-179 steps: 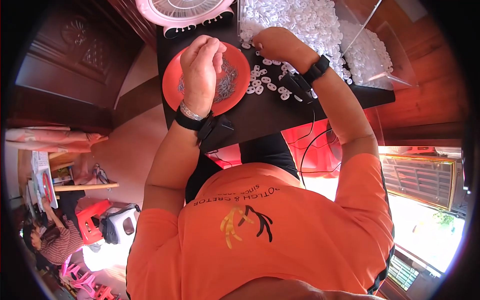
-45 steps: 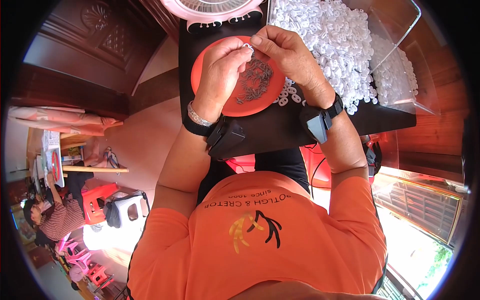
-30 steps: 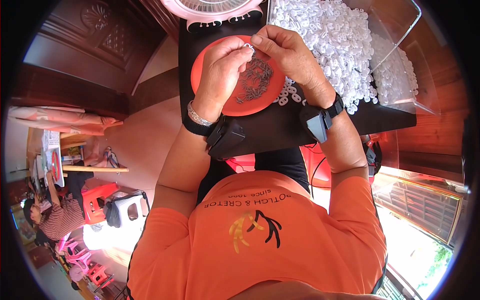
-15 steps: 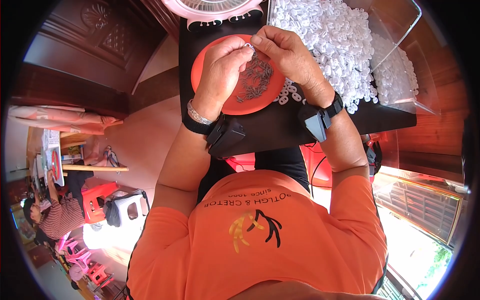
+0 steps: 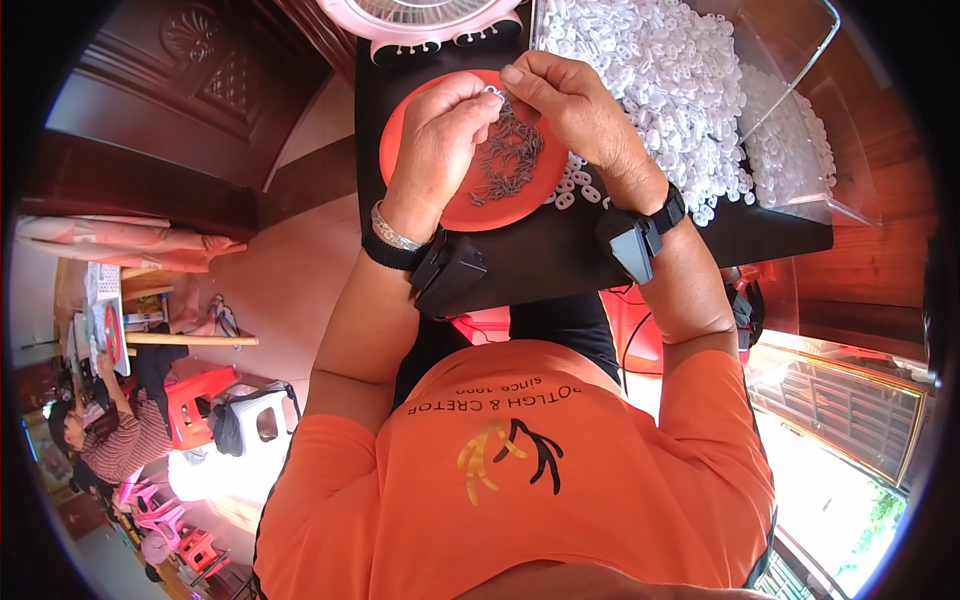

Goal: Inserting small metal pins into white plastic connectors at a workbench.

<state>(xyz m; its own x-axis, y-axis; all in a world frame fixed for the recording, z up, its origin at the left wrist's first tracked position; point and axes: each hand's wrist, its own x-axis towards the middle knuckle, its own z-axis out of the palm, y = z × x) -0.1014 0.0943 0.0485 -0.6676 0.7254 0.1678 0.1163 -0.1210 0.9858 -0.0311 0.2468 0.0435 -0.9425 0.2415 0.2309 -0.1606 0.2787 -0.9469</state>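
Left hand (image 5: 440,132) pinches white piece (image 5: 495,92) | right hand (image 5: 582,112): grip unclear | both partly hide red plate (image 5: 500,215) | fan (image 5: 425,22) beyond

Black tabletop (image 5: 560,265): orange plate (image 5: 505,213); pink fan (image 5: 425,30) beyond plate; loose white two-holed pieces (image 5: 572,185) right of plate, white heap (image 5: 670,90) farther right.
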